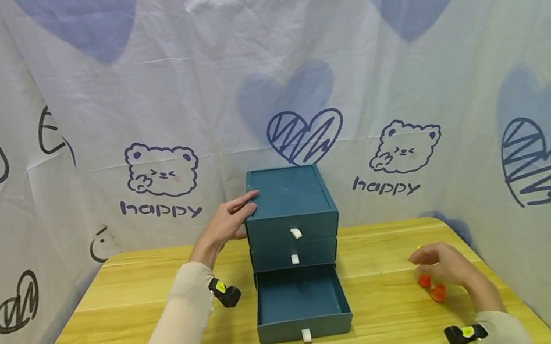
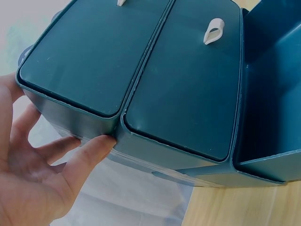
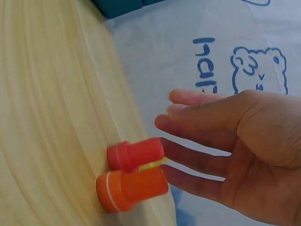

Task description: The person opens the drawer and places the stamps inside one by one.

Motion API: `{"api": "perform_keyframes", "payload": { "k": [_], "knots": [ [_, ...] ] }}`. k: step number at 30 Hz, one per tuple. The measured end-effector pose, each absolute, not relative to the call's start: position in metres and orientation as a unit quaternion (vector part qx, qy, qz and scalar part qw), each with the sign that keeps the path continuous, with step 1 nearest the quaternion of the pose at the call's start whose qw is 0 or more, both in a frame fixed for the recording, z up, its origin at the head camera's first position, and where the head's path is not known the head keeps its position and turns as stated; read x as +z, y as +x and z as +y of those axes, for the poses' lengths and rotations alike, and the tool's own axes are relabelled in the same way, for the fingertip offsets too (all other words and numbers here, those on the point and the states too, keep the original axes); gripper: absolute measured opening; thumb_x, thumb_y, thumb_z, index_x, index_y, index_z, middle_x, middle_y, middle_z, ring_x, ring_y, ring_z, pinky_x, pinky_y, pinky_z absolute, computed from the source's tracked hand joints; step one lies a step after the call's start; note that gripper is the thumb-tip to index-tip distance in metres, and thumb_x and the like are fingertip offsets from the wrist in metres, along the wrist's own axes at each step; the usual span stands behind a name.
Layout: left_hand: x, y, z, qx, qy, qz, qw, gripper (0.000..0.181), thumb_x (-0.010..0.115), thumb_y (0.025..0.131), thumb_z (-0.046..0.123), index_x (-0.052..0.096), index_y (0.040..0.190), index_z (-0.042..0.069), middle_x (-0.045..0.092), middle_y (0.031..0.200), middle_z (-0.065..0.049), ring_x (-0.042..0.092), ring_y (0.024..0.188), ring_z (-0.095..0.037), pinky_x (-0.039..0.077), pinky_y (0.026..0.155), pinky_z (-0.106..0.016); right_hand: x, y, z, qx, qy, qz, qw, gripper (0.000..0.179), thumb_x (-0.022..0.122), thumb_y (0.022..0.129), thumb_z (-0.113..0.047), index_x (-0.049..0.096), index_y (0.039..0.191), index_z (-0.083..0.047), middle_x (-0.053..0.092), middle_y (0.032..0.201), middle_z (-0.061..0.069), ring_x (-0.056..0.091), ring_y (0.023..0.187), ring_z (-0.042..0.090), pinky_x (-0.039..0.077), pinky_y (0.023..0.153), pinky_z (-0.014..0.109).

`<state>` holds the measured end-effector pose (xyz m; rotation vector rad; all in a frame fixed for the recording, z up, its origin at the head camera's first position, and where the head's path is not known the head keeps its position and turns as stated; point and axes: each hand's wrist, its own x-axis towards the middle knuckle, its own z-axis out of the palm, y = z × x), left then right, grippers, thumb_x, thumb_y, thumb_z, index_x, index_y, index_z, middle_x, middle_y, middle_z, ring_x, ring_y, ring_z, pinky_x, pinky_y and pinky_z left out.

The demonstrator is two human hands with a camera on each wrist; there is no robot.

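Behind the table (image 1: 395,308) we see a white backdrop (image 1: 217,57) printed with hearts, bears and the word "happy". Our left hand (image 1: 227,223) has its fingers spread and rests against the left side of the cabinet (image 1: 286,194), fingertips reaching its top edge; it is not wrapped around anything. Our right hand (image 1: 444,266) is loosely open, thumb and fingers apart, with nothing held. Just beside its fingers stand the red piece (image 3: 134,155) and the orange piece (image 3: 134,188), each upright on its wider end (whether a fingertip touches the red one, we cannot tell). A yellow piece (image 3: 153,164) shows partly behind them. All three are on the right of the table, well apart from the cabinet. There the bottom drawer (image 1: 282,332) is pulled out toward us, while the two above are closed; each front bears a white tab (image 1: 296,233). Farther out, we wear pale sleeves (image 1: 170,328) and black wrist cameras (image 1: 225,292).
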<state>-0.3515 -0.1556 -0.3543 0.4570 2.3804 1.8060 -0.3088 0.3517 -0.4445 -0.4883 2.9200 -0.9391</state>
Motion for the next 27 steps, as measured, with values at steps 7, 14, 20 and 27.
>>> {"api": "perform_keyframes", "payload": {
  "k": [7,14,20,27],
  "knots": [
    [-0.353,-0.352,-0.155,0.596,0.152,0.786,0.061,0.053,0.051,0.109,0.038,0.042,0.160,0.026,0.026,0.171,-0.013,0.033,0.154,-0.039,0.051,0.108,-0.060,-0.451,-0.311,0.366,-0.339,-0.147,0.926,0.072,0.029,0.074,0.093,-0.007,0.070,0.118,0.009,0.073,0.114,0.028,0.074,0.098,0.036,0.063,0.074,0.030],
    [-0.354,-0.352,-0.154,0.596,0.153,0.785,0.064,0.053,0.051,0.109,0.038,0.041,0.160,0.026,0.025,0.172,-0.013,0.032,0.155,-0.039,0.050,0.108,-0.060,-0.465,-0.316,0.377,-0.345,-0.160,0.921,0.086,0.034,0.073,0.093,-0.005,0.067,0.120,0.013,0.072,0.114,0.031,0.073,0.095,0.032,0.060,0.073,0.024],
    [-0.355,-0.352,-0.155,0.596,0.156,0.785,0.062,0.053,0.050,0.109,0.037,0.041,0.160,0.025,0.024,0.172,-0.014,0.031,0.155,-0.040,0.048,0.109,-0.062,-0.474,-0.318,0.379,-0.349,-0.115,0.927,0.069,0.033,0.076,0.091,-0.007,0.070,0.119,0.009,0.075,0.110,0.023,0.071,0.091,0.020,0.058,0.070,0.023],
    [-0.355,-0.351,-0.155,0.597,0.151,0.786,0.058,0.053,0.051,0.109,0.037,0.041,0.160,0.025,0.025,0.172,-0.014,0.031,0.155,-0.040,0.048,0.109,-0.064,-0.479,-0.320,0.378,-0.370,-0.101,0.921,0.065,0.032,0.076,0.091,-0.006,0.070,0.120,0.008,0.076,0.107,0.020,0.069,0.089,0.016,0.057,0.070,0.022]
  ]
}}
